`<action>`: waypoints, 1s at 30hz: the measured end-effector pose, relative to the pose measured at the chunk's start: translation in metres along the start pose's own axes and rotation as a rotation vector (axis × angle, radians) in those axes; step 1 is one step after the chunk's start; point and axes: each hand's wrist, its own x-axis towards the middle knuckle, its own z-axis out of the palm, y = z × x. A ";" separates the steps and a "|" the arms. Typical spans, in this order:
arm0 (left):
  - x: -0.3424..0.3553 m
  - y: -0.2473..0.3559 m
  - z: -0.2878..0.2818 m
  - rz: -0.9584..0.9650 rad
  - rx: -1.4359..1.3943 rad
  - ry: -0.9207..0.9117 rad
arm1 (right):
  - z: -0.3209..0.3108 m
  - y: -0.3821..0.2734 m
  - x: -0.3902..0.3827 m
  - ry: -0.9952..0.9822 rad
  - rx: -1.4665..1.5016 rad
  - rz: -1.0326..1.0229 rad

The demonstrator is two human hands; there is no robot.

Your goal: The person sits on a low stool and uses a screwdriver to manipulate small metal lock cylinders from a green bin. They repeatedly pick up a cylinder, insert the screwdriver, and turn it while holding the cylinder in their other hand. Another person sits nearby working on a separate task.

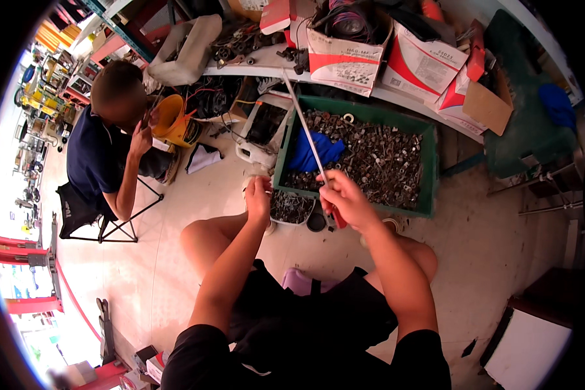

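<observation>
My right hand [348, 200] is closed round the red-handled end of a long, thin silver rod [307, 130]. The rod slants up and away to the left, over a green bin [429, 175] of loose nuts, bolts and washers [380, 156]. A crumpled blue cloth [315, 151] lies in the bin's left part, behind the rod. My left hand [259, 200] is raised by the bin's near left corner, fingers curled together; what they hold, if anything, is too small to make out. Between my hands, lower down, sit a small tray of hardware [291, 208] and a round black cup [316, 222].
A seated person [107, 149] works at the left beside a yellow bucket [172, 120]. A cut-open white jug [253, 149] stands left of the bin. Behind runs a shelf [273, 62] with red-and-white cartons [348, 58] and metal parts.
</observation>
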 end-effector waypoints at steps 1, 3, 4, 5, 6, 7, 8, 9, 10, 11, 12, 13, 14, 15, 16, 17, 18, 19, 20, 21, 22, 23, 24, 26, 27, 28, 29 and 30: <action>-0.011 0.028 0.017 0.025 0.003 -0.132 | 0.001 0.008 0.007 0.053 0.087 0.026; -0.017 0.054 0.030 0.091 0.031 -0.426 | 0.011 0.017 0.019 0.120 0.105 0.061; -0.024 0.070 0.044 0.067 0.011 -0.515 | 0.014 0.017 0.021 0.147 0.059 0.069; -0.029 0.082 0.060 0.042 -0.007 -0.607 | 0.016 0.016 0.023 0.177 0.013 0.076; -0.029 0.088 0.065 0.036 -0.018 -0.701 | 0.021 0.021 0.028 0.206 -0.028 0.011; -0.037 0.102 0.079 -0.041 -0.072 -0.722 | 0.024 0.017 0.027 0.242 -0.059 -0.005; -0.036 0.110 0.088 -0.076 -0.040 -0.744 | 0.023 0.019 0.027 0.256 -0.080 -0.048; -0.033 0.113 0.095 -0.112 -0.006 -0.762 | 0.021 0.022 0.026 0.268 -0.101 -0.088; -0.028 0.106 0.110 -0.041 -0.131 -0.726 | 0.021 0.012 0.020 0.244 -0.142 -0.028; -0.021 0.107 0.114 -0.061 -0.136 -0.743 | 0.013 0.024 0.025 0.237 -0.310 -0.055; -0.016 0.110 0.118 -0.093 -0.140 -0.765 | 0.011 0.024 0.023 0.230 -0.336 -0.046; -0.013 0.113 0.123 -0.123 -0.144 -0.785 | 0.009 0.024 0.023 0.221 -0.361 -0.035; -0.012 0.115 0.130 -0.171 -0.216 -0.766 | 0.008 0.028 0.026 0.220 -0.234 -0.060; -0.013 0.115 0.137 -0.163 -0.243 -0.779 | 0.003 0.022 0.026 0.233 -0.138 0.033; -0.013 0.116 0.142 -0.156 -0.267 -0.782 | 0.001 0.009 0.023 0.237 -0.036 0.128; -0.013 0.116 0.146 -0.148 -0.292 -0.784 | 0.000 0.000 0.022 0.241 0.065 0.222; -0.012 0.121 0.154 -0.143 -0.320 -0.765 | 0.002 -0.006 0.026 0.264 0.135 0.180; -0.011 0.119 0.159 -0.144 -0.323 -0.749 | 0.001 -0.004 0.029 0.304 0.108 0.143; -0.010 0.115 0.162 -0.145 -0.326 -0.732 | 0.000 0.001 0.033 0.342 0.080 0.107; -0.009 0.116 0.165 -0.142 -0.326 -0.715 | -0.001 0.004 0.039 0.380 0.054 0.066; -0.008 0.117 0.168 -0.149 -0.315 -0.695 | -0.003 0.006 0.044 0.392 -0.053 0.037; -0.007 0.117 0.171 -0.164 -0.324 -0.673 | -0.004 0.008 0.047 0.425 -0.145 0.004; -0.005 0.118 0.173 -0.178 -0.329 -0.650 | -0.003 0.007 0.051 0.456 -0.235 -0.030; -0.001 0.117 0.176 -0.186 -0.316 -0.616 | -0.003 0.005 0.055 0.496 -0.391 -0.073; -0.001 0.117 0.177 -0.181 -0.296 -0.604 | -0.002 0.003 0.056 0.504 -0.455 -0.082; -0.001 0.116 0.177 -0.175 -0.276 -0.592 | -0.002 0.001 0.056 0.513 -0.519 -0.090; 0.000 0.115 0.176 -0.175 -0.277 -0.588 | -0.001 -0.001 0.056 0.514 -0.526 -0.091; -0.001 0.115 0.176 -0.175 -0.280 -0.584 | -0.001 -0.002 0.055 0.516 -0.534 -0.092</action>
